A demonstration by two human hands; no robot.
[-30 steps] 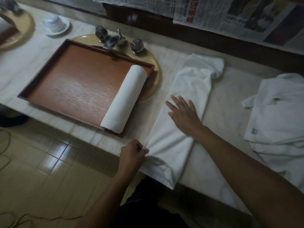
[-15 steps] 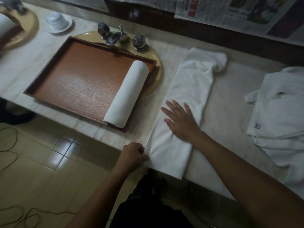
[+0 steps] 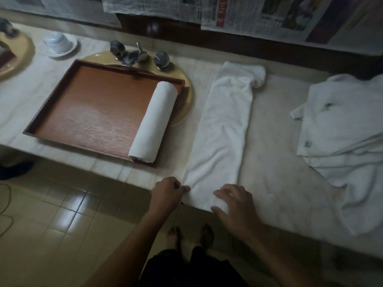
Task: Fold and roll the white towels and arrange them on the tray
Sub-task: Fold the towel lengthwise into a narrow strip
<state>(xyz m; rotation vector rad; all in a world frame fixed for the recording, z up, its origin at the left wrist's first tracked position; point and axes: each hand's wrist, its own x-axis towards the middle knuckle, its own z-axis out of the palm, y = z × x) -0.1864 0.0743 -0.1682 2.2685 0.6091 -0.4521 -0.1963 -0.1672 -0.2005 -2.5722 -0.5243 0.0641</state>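
**Item:** long white terry towel [image 3: 223, 129], folded lengthwise into a narrow strip.

**Location:** laid flat on the pale marble counter [image 3: 275, 166], just right of the shallow rectangular brown wooden tray [image 3: 93, 112] and roughly parallel to the tray's right side.

**Condition:** the surface is lightly wrinkled, the long edges are fairly even, and the far end is bunched and turned away from the tray.

**Hands:** the left hand [image 3: 167, 193] is pinched on the strip's near corner on the tray side. The right hand [image 3: 234, 204] is spread, fingers lightly bent, over the other near corner — firm contact cannot be told through the blur. The hands are set apart, one at each corner.

**Step in hand:** folding is judged complete, and rolling is about to be started from the near end. A tight, level first turn is called for so that the roll is not coned. The bunched far end would likely need smoothing.

**Related items:**
- One white towel rolled into a tight cylinder [image 3: 154, 123] is lodged inside the tray, along its right wall.
- A loose heap of unfolded white towels [image 3: 342, 137] lies well right of the tray, beyond the strip.
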